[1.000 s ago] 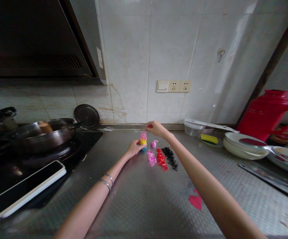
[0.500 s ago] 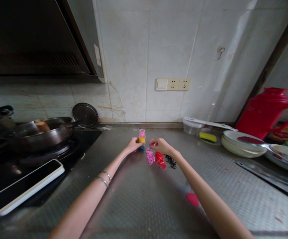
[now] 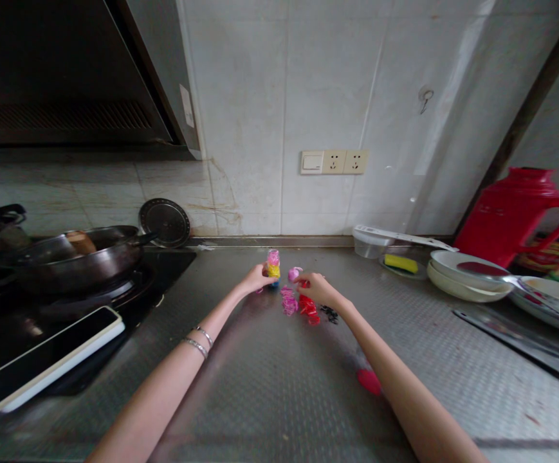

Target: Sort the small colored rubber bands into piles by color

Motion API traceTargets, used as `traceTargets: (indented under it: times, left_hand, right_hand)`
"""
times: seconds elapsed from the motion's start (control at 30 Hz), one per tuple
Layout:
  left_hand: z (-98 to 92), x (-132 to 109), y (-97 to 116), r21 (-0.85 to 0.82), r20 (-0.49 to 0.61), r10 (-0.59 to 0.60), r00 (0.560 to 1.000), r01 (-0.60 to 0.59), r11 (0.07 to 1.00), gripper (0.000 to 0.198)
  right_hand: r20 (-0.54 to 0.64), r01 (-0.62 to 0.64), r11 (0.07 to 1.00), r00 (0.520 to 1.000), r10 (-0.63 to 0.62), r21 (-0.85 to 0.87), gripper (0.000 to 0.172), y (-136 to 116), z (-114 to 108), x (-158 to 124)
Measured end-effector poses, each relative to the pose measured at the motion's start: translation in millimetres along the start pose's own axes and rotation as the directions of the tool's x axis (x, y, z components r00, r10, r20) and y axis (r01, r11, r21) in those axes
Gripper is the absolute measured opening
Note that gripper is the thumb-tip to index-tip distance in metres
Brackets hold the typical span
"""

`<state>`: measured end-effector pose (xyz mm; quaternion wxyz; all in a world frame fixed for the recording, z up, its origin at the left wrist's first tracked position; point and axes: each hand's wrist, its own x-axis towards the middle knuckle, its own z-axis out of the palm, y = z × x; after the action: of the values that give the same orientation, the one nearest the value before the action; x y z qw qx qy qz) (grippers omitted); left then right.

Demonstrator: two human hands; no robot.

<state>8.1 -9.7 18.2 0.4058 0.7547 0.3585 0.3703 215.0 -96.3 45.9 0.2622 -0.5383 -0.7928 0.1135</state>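
A small clear stacked container (image 3: 273,262) stands upright on the metal counter, with pink, yellow and blue layers. My left hand (image 3: 256,279) has its thumb and fingers closed around the lower part. My right hand (image 3: 318,289) hovers low over a pile of red rubber bands (image 3: 310,311), its thumb and fingertips apart at the top of that pile. Just beyond those fingertips is a small round pink thing (image 3: 294,274), too small to make out. Pink rubber bands (image 3: 289,301) lie to the left of the red ones, black rubber bands (image 3: 329,314) to the right, partly behind my right wrist.
A pink-red piece (image 3: 368,381) lies by my right forearm. On the left are a phone (image 3: 42,366) and a pan (image 3: 81,257) on the stove. Rightward stand a plastic tub (image 3: 370,245), a yellow sponge (image 3: 401,263), bowls (image 3: 467,286), a knife (image 3: 515,341) and a red thermos (image 3: 511,215).
My right hand has moved down and slightly right, over the red bands. The round pink thing that was at its fingertips now shows apart from them. My left hand stays on the container.
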Motion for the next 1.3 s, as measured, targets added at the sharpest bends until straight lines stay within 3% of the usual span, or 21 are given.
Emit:
traceTargets:
  times: [0.2,0.37,0.5,0.6,0.8,0.93,1.07,1.17,1.3]
  left_hand:
    - [0.2,-6.3,5.6,0.026,0.002,-0.053,0.999,0.052,0.998,0.046]
    - [-23.8,-8.5,17.5,0.235,-0.089,-0.139,0.986,0.157,0.959,0.050]
    - [-43.5,-15.5,25.3,0.401,0.054,-0.201,0.978,0.163,0.902,0.024]
    - [-45.2,-21.6,24.6,0.426,0.152,-0.265,0.952,0.179,0.887,0.018]
    - [-37.9,-29.0,16.6,0.407,0.134,-0.320,0.938,0.243,0.881,0.020]
    - [-38.0,-31.1,12.1,0.414,0.121,-0.266,0.956,0.195,0.889,0.023]
    - [-44.9,-24.8,20.8,0.394,-0.002,-0.112,0.994,0.104,0.913,0.027]
    - [-54.7,-12.6,44.6,0.428,-0.107,0.020,0.994,0.028,0.903,0.028]
    - [-63.4,8.3,86.2,0.529,-0.105,0.127,0.986,-0.053,0.847,0.024]
  right_hand:
    - [-0.026,0.033,0.999,0.999,-0.032,0.033,0.031,6.4,1.8,-0.2]
    - [-0.049,0.012,0.999,0.999,-0.009,0.047,0.029,14.7,2.1,-0.3]
    - [-0.057,-0.011,1.000,0.998,0.012,0.021,0.028,16.5,0.9,0.0]
    - [-0.060,-0.022,1.000,0.998,0.022,0.011,0.028,15.9,0.2,-0.1]
    - [-0.028,-0.008,0.999,1.000,0.010,0.045,0.030,17.8,0.0,-1.0]
    - [-0.034,-0.021,0.999,0.999,0.022,0.045,0.028,20.4,1.0,-1.6]
    - [-0.039,-0.027,0.998,0.999,0.029,0.048,0.027,20.5,1.1,-2.2]
    - [-0.037,-0.019,0.998,0.999,0.022,0.065,0.027,19.2,0.3,-2.5]
    - [-0.032,-0.029,0.998,0.999,0.031,0.062,0.028,17.5,-0.3,-3.1]
